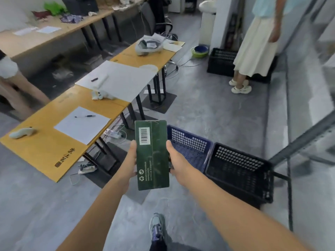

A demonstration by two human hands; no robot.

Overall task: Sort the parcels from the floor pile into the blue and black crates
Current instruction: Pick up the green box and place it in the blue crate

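Observation:
I hold a dark green parcel [152, 154] upright in front of me; it bears a white barcode label near its top and a recycling mark low down. My left hand [129, 160] grips its left edge and my right hand [176, 160] grips its right edge. Just behind the parcel on the floor stands the blue crate [188, 144], with the black crate [239, 171] touching its right side. Both crates look empty from here. The floor pile is not in view.
A row of yellow tables [45, 151] with paper sheets and a pen runs along the left. Cables and power strips [87, 170] lie under them. Another person [253, 48] stands at the back right before a second black crate [221, 60]. My shoe [156, 225] is below.

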